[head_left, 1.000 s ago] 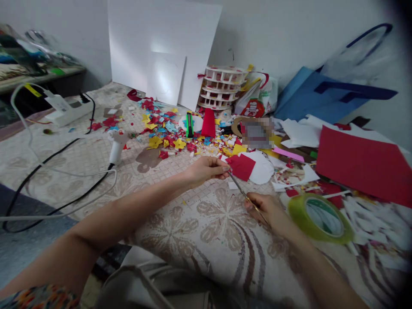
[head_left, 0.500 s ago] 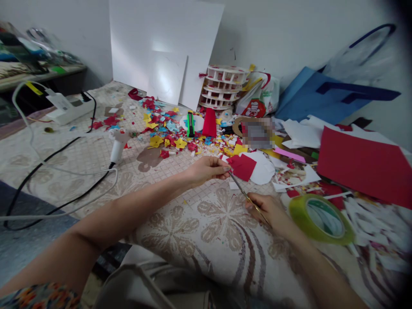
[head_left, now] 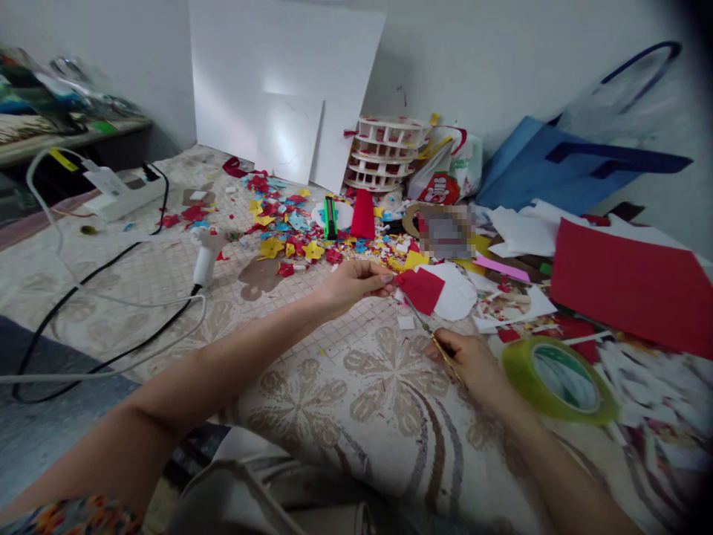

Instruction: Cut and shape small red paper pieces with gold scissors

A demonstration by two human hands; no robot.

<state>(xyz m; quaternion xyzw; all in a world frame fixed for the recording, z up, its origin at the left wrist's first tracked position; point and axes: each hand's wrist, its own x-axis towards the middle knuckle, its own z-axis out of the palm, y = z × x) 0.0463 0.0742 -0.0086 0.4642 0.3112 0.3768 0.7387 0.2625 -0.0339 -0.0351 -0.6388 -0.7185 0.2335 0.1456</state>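
My left hand (head_left: pixel 356 286) is closed in a pinch above the table, and a small bit of red paper (head_left: pixel 399 279) shows at its fingertips. Right behind that bit lies a larger red paper piece (head_left: pixel 426 291), partly over a white paper disc (head_left: pixel 455 291). In my right hand (head_left: pixel 466 360) is a pair of scissors with gold-coloured handles (head_left: pixel 444 354); my fingers are closed around the handles. The slim blades point up and left, their tips just below the red paper. A small white square (head_left: pixel 406 322) lies beside the blades.
Clear tape (head_left: pixel 560 380) lies right of my right hand, near a red sheet (head_left: pixel 624 286). Paper flowers (head_left: pixel 271 247), a green cutter (head_left: pixel 330 218) and a tiered white model (head_left: pixel 384 152) stand behind. A glue gun (head_left: pixel 205 256) with its cord sits left.
My left fingertips have shifted slightly up and left, away from the scissor tips. The scissors have tilted a little, and more of the red paper behind shows.
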